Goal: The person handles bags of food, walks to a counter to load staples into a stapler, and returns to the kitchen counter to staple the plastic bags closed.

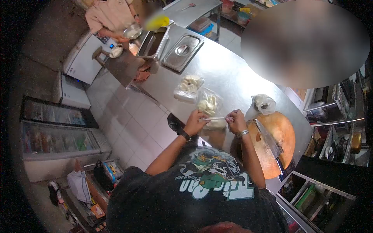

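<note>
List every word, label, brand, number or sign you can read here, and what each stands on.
"T": the clear capital in large white lettering, upside down on the black T-shirt; the rest is uncertain.
Too small to read: the line of smaller print beside it.
Too small to read: any figures on the blue-lit display of the white appliance.
None legible: the plastic bag being handled.

Black printed shirt [198,206], apparently a wristwatch [184,134].
</note>
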A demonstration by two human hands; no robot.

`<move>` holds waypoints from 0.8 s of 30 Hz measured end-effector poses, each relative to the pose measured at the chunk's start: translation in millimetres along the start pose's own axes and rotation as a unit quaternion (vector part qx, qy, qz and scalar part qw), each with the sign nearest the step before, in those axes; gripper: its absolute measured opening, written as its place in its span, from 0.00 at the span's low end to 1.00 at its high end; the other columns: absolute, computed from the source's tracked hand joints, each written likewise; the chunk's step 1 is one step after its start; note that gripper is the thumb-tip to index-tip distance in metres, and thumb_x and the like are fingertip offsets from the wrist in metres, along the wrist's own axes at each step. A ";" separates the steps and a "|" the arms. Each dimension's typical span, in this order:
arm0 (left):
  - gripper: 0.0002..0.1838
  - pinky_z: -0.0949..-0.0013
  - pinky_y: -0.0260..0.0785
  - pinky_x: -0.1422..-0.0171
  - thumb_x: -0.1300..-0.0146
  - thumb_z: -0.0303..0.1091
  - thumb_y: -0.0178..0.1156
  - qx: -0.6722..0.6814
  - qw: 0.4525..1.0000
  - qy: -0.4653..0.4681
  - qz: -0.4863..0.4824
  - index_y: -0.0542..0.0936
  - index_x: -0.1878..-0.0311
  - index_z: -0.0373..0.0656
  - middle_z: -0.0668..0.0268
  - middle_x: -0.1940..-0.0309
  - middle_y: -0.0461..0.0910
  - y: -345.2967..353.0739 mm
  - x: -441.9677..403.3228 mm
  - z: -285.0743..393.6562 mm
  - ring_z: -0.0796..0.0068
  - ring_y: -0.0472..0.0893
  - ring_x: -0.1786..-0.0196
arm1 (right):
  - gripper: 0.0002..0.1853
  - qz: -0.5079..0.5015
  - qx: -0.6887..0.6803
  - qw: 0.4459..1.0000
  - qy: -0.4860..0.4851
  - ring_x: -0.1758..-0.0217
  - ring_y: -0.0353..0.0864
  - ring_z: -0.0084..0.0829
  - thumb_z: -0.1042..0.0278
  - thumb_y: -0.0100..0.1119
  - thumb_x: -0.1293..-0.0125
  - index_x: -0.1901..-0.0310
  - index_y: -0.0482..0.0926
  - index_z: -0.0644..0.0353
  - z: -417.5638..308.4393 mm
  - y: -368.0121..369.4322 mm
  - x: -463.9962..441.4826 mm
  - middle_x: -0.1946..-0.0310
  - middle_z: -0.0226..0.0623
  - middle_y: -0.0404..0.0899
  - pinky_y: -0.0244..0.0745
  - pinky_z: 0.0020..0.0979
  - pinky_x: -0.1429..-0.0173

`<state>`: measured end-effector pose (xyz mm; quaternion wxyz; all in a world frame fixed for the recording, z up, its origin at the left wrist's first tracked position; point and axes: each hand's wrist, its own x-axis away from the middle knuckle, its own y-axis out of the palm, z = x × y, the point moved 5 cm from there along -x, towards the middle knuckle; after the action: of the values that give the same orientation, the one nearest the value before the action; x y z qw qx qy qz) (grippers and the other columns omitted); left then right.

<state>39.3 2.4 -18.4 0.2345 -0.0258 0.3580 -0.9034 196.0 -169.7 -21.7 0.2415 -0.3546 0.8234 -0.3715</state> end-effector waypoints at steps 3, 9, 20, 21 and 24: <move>0.14 0.64 0.74 0.50 0.43 0.36 0.70 0.190 0.980 0.031 0.046 0.83 0.58 0.39 0.60 0.58 0.84 18.6 1.1 -20.4 0.66 0.81 0.57 | 0.16 -0.044 -0.110 0.989 0.083 0.55 0.80 0.47 0.58 0.63 0.38 0.58 0.82 0.63 15.1 16.6 0.8 0.57 0.52 0.80 0.75 0.42 0.50; 0.30 0.64 0.73 0.46 0.48 0.50 0.75 0.186 0.972 -0.139 -0.028 0.79 0.47 0.42 0.60 0.53 0.82 63.2 11.0 -58.0 0.68 0.81 0.53 | 0.15 -0.026 -0.129 0.988 0.077 0.86 0.75 0.29 0.57 0.56 0.30 0.60 0.76 0.64 75.6 70.2 9.3 0.84 0.37 0.76 0.70 0.33 0.80; 0.22 0.70 0.75 0.48 0.47 0.42 0.76 0.333 0.932 -0.140 0.022 0.83 0.54 0.38 0.64 0.59 0.85 86.3 6.7 -35.1 0.78 0.82 0.55 | 0.11 0.180 -0.414 0.890 0.068 0.63 0.79 0.26 0.64 0.60 0.31 0.61 0.70 0.59 15.7 66.0 11.1 0.66 0.37 0.82 0.73 0.30 0.53; 0.22 0.70 0.75 0.48 0.46 0.42 0.76 0.301 0.942 -0.145 0.035 0.83 0.54 0.38 0.64 0.59 0.85 84.3 5.9 -30.1 0.77 0.82 0.55 | 0.12 0.228 -0.366 0.900 0.059 0.64 0.79 0.26 0.62 0.62 0.32 0.60 0.69 0.58 14.8 68.9 10.6 0.67 0.38 0.82 0.73 0.29 0.58; 0.24 0.69 0.76 0.49 0.46 0.43 0.76 0.306 0.938 -0.137 0.093 0.82 0.53 0.38 0.63 0.59 0.85 116.2 7.3 -51.0 0.76 0.82 0.55 | 0.14 0.211 -0.266 0.906 0.252 0.67 0.78 0.25 0.61 0.64 0.33 0.58 0.68 0.57 25.9 84.2 13.3 0.68 0.38 0.81 0.71 0.28 0.65</move>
<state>68.9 -42.0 -133.7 0.3609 -0.0431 0.0298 -0.9312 170.7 -151.5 -105.2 -0.0048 -0.1187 0.9806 -0.1557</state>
